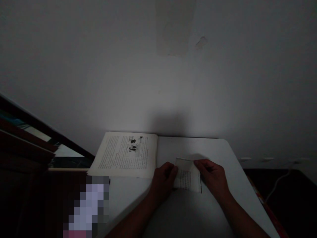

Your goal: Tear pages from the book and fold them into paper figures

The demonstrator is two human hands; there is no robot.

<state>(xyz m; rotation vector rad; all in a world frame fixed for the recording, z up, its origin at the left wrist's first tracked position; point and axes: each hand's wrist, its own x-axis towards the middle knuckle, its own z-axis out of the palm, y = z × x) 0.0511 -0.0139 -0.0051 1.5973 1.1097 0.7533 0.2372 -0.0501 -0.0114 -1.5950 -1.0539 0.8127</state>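
Observation:
A small piece of printed paper point(188, 180), partly folded over at its top, is held just above or on the white table; I cannot tell which. My left hand point(164, 178) pinches its left edge between thumb and fingers. At the upper right corner, my right hand point(210, 172) grips the paper with thumb and forefinger. Rows of print show on the lower part, while the upper part looks plain. To the left of my left hand lies a stack of printed pages or an open book point(126, 153), with small black pictures near its top right.
The white table point(210, 148) stands against a grey wall point(123, 82) with a patched area. A pixelated pale patch point(86, 205) covers the table's left edge. Dark wooden furniture point(22, 148) is at the left, and a pale cable point(276, 186) hangs at the right.

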